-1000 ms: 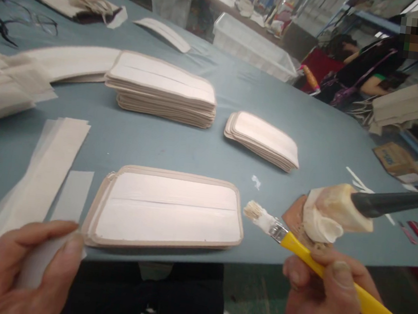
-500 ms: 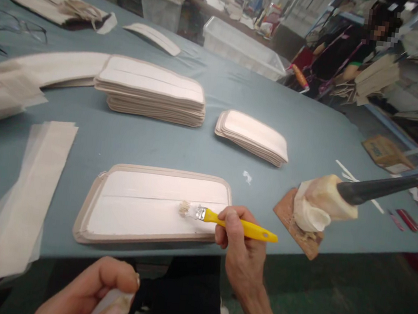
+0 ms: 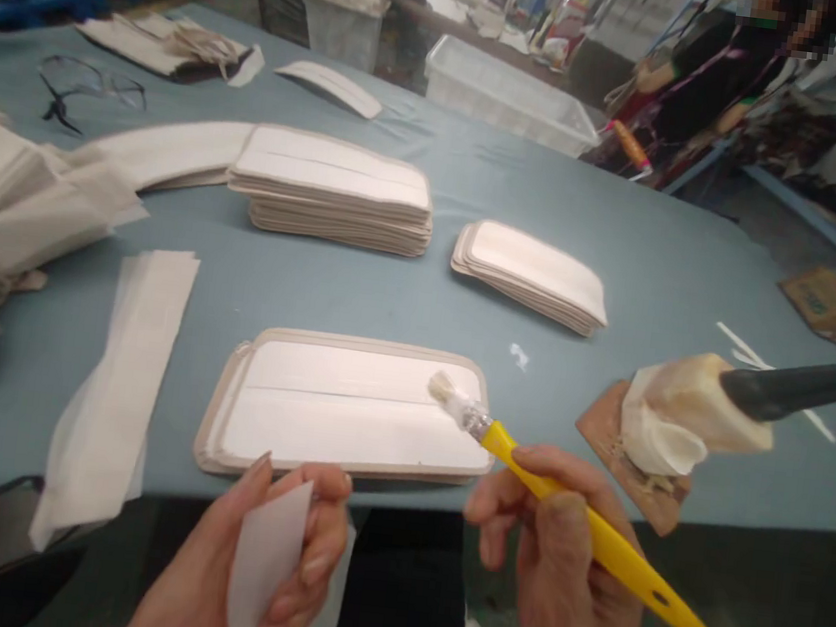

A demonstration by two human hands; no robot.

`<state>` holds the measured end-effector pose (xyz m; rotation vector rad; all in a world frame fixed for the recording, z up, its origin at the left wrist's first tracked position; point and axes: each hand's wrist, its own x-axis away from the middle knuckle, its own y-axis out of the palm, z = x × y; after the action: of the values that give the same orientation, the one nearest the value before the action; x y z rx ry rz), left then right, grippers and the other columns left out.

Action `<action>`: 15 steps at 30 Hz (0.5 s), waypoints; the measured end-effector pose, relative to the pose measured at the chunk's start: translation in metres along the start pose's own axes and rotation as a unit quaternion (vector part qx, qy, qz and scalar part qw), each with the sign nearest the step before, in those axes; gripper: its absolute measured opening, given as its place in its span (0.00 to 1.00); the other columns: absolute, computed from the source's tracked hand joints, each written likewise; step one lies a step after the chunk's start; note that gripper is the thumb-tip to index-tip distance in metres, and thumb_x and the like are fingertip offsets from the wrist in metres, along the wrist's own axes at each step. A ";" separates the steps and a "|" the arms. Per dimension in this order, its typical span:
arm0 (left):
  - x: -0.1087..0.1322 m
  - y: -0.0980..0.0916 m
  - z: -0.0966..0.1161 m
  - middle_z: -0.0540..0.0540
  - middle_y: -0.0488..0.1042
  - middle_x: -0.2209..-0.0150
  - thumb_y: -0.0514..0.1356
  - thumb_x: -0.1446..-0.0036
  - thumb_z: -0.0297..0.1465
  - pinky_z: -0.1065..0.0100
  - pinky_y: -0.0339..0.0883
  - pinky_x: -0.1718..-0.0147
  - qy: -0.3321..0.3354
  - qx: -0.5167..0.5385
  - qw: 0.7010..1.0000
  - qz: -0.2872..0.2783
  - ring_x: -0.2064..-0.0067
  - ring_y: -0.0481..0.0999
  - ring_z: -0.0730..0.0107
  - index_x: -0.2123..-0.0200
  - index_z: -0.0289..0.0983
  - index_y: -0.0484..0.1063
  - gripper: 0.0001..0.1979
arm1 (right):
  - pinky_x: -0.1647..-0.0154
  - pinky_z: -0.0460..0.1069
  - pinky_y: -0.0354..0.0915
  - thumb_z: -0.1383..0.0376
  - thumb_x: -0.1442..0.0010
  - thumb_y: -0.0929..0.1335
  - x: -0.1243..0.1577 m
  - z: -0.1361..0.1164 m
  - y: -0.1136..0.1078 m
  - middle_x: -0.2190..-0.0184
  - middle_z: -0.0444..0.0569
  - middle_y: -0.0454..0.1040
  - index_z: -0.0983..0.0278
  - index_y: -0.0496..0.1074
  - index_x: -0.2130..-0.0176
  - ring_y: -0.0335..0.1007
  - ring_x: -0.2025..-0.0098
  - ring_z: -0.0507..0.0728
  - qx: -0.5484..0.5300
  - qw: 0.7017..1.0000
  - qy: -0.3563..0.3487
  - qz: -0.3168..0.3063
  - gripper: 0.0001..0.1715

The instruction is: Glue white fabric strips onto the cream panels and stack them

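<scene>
My right hand grips a yellow-handled glue brush. Its bristles hover at the upper right corner of a small stack of beige, rounded flat panels near the table's front edge. My left hand is below that edge, fingers closed round a white strip of lining paper. A glue pot wrapped in dried glue, with a black handle, sits on a brown card to the right.
A taller stack of panels and a smaller one lie farther back on the grey-blue table. White strips lie at the left, with cloth piles beyond. Eyeglasses and a clear bin are at the back. A seated person is at the far right.
The brush has lifted from the middle of the top panel toward its upper right corner, my right hand drawing back. My left hand has come up with the white strip.
</scene>
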<state>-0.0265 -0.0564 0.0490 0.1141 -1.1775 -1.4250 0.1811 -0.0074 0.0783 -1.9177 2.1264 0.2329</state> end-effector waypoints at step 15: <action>-0.011 -0.025 -0.054 0.46 0.79 0.67 0.64 0.51 0.61 0.61 0.69 0.77 0.352 -0.404 0.811 0.236 0.71 0.75 0.57 0.38 0.43 0.73 0.42 | 0.75 0.45 0.68 0.51 0.34 0.74 0.057 -0.011 0.028 0.65 0.45 0.82 0.59 0.72 0.65 0.70 0.78 0.50 0.098 0.989 0.073 -0.085 0.16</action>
<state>-0.0047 -0.0842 -0.0004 -0.2254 0.0765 -1.1553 0.1471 -0.0614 0.0695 -2.0371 1.9722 -0.1485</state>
